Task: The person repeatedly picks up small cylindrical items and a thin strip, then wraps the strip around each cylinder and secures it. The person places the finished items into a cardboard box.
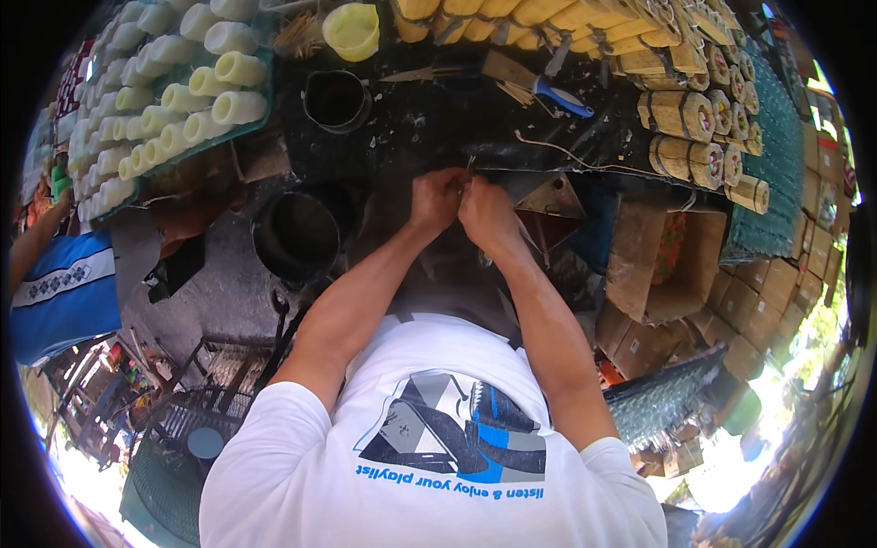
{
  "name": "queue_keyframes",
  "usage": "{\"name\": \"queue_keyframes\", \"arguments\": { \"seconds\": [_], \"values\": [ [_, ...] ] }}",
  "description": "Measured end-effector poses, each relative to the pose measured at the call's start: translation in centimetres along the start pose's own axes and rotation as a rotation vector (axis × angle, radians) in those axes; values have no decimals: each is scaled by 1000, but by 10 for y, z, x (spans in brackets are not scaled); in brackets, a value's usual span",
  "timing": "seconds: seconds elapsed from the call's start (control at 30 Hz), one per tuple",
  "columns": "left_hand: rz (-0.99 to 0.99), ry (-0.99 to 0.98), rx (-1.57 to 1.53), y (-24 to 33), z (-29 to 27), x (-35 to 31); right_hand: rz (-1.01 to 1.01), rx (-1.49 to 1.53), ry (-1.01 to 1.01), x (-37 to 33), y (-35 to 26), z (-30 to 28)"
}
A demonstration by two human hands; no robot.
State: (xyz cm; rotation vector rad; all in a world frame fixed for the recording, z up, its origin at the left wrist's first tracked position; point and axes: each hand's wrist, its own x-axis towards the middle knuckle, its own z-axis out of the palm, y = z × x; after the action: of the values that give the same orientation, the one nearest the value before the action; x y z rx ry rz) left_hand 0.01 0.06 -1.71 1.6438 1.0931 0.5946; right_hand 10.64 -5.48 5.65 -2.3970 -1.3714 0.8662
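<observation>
My left hand (438, 198) and my right hand (485, 212) meet at the near edge of the black work table (429, 132). Both are closed, with fingertips pinched close together. A thin strand (470, 165) pokes up between them; it is too small to name, and the fingers hide the rest. Beyond my hands lie a thin pointed blade (420, 74) and a blue-handled tool (564, 97). A pale string (585, 163) trails over the table to the right of my right hand.
A dark pot (336, 102) and a yellow cup (351, 33) stand beyond my left hand. Pale hollow cylinders (239, 106) fill the far left; bamboo pieces (678, 115) are stacked far right. Nearer are a dark bucket (258, 239), a cardboard box (630, 274) and a person in blue (68, 315).
</observation>
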Motion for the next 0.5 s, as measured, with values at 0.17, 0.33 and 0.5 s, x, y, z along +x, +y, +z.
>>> {"name": "queue_keyframes", "arguments": {
  "seconds": [0.17,0.33,0.5],
  "values": [
    [42,-63,57,9,-6,4,-3,-228,-84,2,-12,-23],
    [54,0,41,35,-18,-4,0,-132,-60,-7,-10,-40],
    [256,107,284,110,-105,22,276,480,-44,-7,12,-72]
  ]
}}
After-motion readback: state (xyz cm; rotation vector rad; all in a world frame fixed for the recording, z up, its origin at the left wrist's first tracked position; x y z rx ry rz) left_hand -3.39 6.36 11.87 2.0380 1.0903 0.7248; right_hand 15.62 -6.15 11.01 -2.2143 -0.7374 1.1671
